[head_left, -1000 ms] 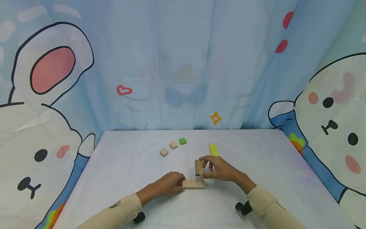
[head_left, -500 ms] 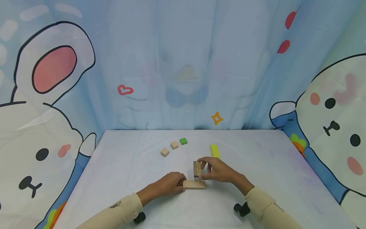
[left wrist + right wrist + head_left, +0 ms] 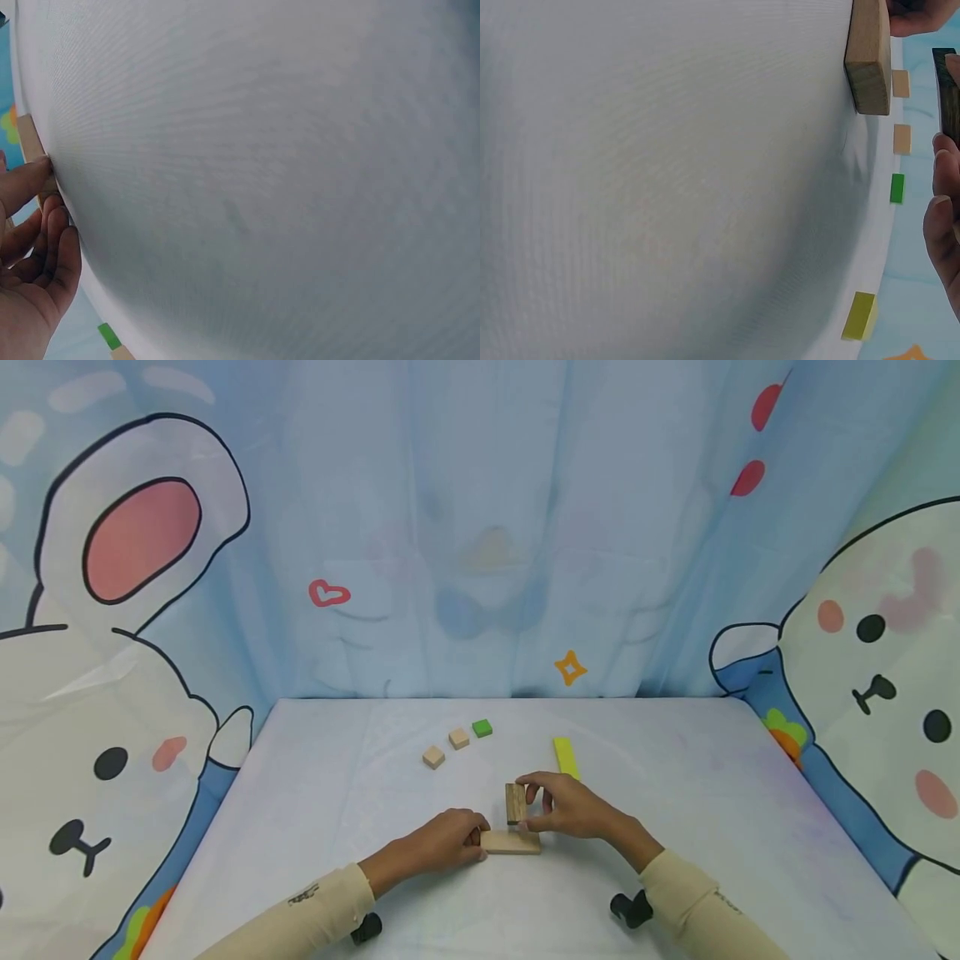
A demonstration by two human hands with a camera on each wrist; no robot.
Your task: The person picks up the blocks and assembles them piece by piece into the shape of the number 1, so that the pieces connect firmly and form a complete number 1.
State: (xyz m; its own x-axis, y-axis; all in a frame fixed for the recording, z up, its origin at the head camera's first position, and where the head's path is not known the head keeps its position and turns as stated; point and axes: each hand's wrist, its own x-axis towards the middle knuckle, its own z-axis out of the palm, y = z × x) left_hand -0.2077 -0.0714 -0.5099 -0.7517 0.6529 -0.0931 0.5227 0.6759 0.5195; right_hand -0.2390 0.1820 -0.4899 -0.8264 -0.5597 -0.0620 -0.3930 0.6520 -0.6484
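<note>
A pale wooden block (image 3: pixel 511 842) lies lengthwise on the table, its left end pinched between the thumb and fingers of my left hand (image 3: pixel 438 842). Just behind and above its right part, my right hand (image 3: pixel 573 807) grips a darker brown block (image 3: pixel 515 803) between thumb and fingers. In the left wrist view the left hand (image 3: pixel 34 255) pinches the pale block (image 3: pixel 30 140) at the picture's edge. The right wrist view has the pale block (image 3: pixel 870 60) at the top and the dark block (image 3: pixel 946 94) held up in the right fingers (image 3: pixel 945 217).
Two small wooden cubes (image 3: pixel 433 757) (image 3: pixel 459 739) and a green block (image 3: pixel 482 727) stand at the back, left of centre. A yellow block (image 3: pixel 566 757) lies behind the right hand. The table (image 3: pixel 337 760) ends at a printed curtain (image 3: pixel 480 527).
My right hand has shifted slightly left with the brown block, which shows more of its broad face. My left hand keeps its hold on the pale block.
</note>
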